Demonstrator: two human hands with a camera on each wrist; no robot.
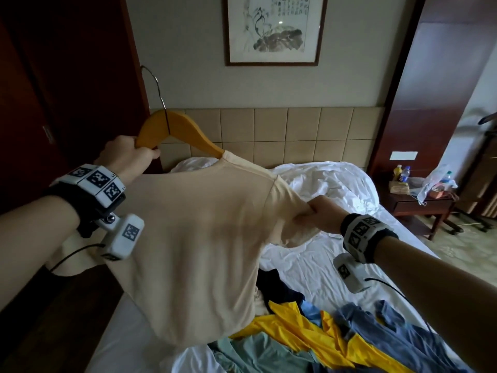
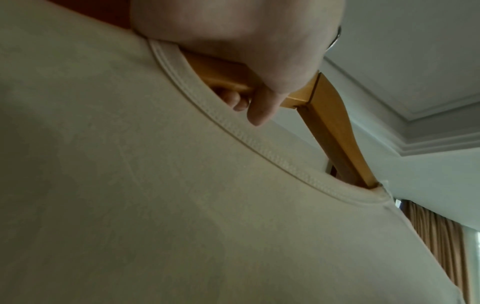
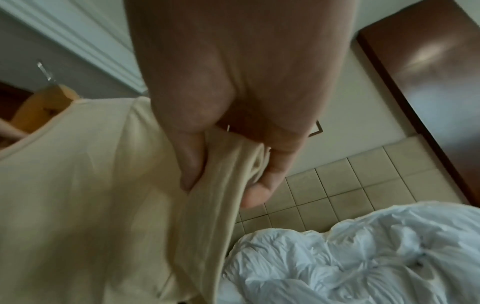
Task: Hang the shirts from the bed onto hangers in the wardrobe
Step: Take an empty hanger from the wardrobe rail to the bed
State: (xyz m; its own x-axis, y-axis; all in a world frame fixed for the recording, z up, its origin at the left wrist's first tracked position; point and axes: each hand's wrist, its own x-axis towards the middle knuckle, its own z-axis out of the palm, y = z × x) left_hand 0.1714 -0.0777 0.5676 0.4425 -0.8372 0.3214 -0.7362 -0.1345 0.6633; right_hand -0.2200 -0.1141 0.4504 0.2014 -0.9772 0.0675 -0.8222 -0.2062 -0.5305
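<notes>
Cream shirt [image 1: 193, 238] up front, half on wooden hanger [image 1: 172, 127]. L hand [image 1: 126, 154] grips hanger's arm; R hand [image 1: 320, 214] bunches the sleeve above bed [image 1: 336, 265].

The right hand [image 3: 233, 98] fills the top of the picture. Its thumb and fingers [image 3: 262, 185] pinch a bunched-up fold of the cream shirt [image 3: 85, 185]. The shirt takes up the whole left side and hangs down from the hand. At the far left, one end of a wooden hanger [image 3: 39, 111] pokes out of the shirt's neck hole, with a blurry bit of its metal hook [image 3: 45, 71] above it. Behind the hand is a wall of square tan pads [image 3: 363, 181]. Below that lies a crumpled white blanket [image 3: 363, 257]. A dark brown wooden panel [image 3: 428, 72] stands at the top right. White trim [image 3: 78, 35] runs along the top left.
</notes>
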